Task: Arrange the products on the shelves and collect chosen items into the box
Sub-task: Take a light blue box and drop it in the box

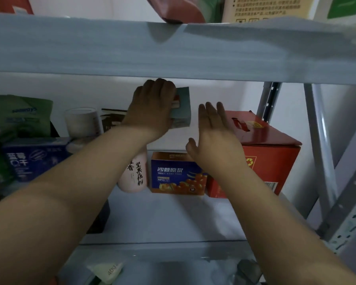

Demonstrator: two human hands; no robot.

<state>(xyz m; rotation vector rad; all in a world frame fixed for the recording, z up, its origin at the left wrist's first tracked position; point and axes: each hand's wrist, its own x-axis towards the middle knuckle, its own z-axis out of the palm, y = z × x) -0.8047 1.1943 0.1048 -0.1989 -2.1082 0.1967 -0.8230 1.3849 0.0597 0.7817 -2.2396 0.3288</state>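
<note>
L grip [152,108] clutches teal packet [183,114]; R grip [214,138] flat by red box [275,145].

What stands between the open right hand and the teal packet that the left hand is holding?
Nothing visible does. Only a bare strip of the white back wall shows between the right hand and the teal packet gripped by the left hand. The red carton stands on the hand's other side.

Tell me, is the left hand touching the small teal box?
Touching. The head view shows the left hand gripping the small teal box, curled over its left edge.
</note>
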